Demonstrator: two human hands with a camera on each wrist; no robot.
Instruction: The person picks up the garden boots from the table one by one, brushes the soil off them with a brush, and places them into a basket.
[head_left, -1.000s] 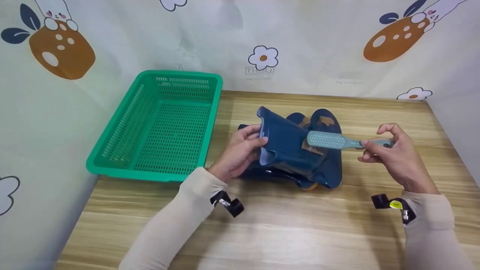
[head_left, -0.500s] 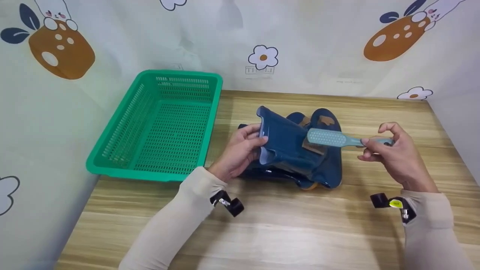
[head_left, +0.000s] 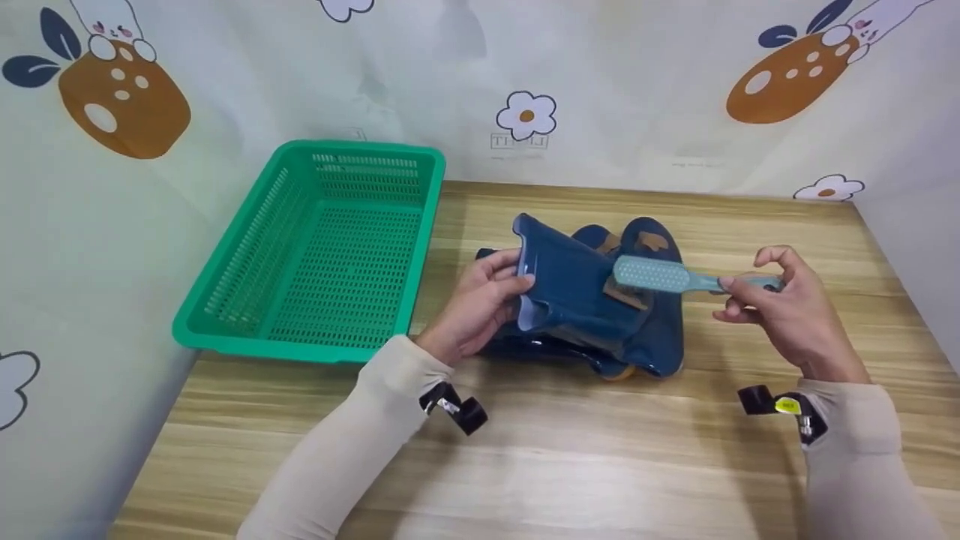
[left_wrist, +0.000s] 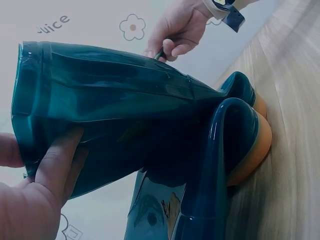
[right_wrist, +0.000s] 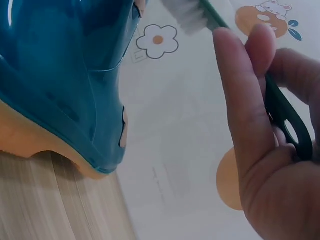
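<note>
The left hand (head_left: 480, 304) grips a blue rubber boot (head_left: 566, 277) by its top rim, the tilted shaft reaching rightward from the fingers above the worktop (head_left: 570, 465). Across from it, the right hand (head_left: 799, 319) pinches a scrub brush (head_left: 652, 274), its head over the shaft.

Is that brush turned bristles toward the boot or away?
Toward: the brush has white bristles that, in the right wrist view, point toward the boot.

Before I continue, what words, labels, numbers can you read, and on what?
"Juice": wall sheet, left wrist view.
Boxed reversed lettering, same sheet, head view: broken by a flower, not fully legible.
Other fine print there: too faint.
Yellow wrist label: too small.
Boots, brush, basket: none legible.
</note>
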